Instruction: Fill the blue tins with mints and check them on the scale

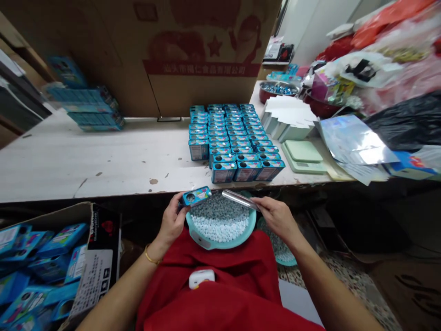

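Note:
My left hand (173,217) grips a small blue candy box (197,196), tilted, with a round dark hole in its top, above the left rim of a teal basin (203,242). Pale candies (223,220) fill much of that basin, which rests at my lap. The fingers of my right hand (275,212) are closed round the end of a shiny metal scoop (239,199). Its trough-like tip points left over the basin, a short gap from the box. Whether any candies lie in the scoop, I cannot tell.
Rows of upright blue boxes (237,142) stand on the white table (138,158), with a pale green scale (305,156) and white cartons (289,115) to their right. A carton of loose blue boxes (93,266) sits lower left. Another candy basin (285,262) is below right.

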Demonstrator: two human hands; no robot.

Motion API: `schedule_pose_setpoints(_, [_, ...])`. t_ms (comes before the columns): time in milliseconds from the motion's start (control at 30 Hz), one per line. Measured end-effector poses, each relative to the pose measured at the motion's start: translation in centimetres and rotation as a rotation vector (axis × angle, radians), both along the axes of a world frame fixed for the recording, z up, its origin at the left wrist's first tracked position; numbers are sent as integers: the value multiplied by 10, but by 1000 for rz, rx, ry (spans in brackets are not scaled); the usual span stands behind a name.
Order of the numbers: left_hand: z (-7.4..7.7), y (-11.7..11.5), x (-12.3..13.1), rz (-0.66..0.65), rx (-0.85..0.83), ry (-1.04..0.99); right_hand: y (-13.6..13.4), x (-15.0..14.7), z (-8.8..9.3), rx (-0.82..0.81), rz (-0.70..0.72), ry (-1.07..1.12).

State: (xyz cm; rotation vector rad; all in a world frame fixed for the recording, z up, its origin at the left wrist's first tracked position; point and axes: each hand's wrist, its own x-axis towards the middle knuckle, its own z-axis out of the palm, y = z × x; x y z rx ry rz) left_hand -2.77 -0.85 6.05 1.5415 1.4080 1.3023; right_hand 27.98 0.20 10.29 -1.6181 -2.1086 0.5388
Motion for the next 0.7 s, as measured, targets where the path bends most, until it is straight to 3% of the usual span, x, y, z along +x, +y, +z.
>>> schedule_pose_setpoints(133, [10, 69, -4, 36, 92, -26, -12, 8, -26, -24, -36, 172])
schedule_pose_setpoints(267, [0, 146, 0, 91, 141, 55, -27, 7, -39, -100, -71, 211])
schedule_pose_setpoints(367, [-8, 175, 7, 201, 127, 134, -34, 0, -42, -148, -73, 231])
schedule_pose_setpoints(433, [-10, 170, 7, 284, 120, 141, -34, -4, -45, -180, -68, 247])
schedule_pose_setpoints(533, [-10, 128, -23, 323, 208, 175, -32, -7, -60, -252, -85, 279])
schedule_pose_setpoints(633, [-7, 59, -97, 440, 284, 304, -24, -7, -83, -390, -144, 305])
schedule_pose_setpoints(700, [-4, 2, -162, 689, 201, 382, -19, -8, -98, -490, -172, 311])
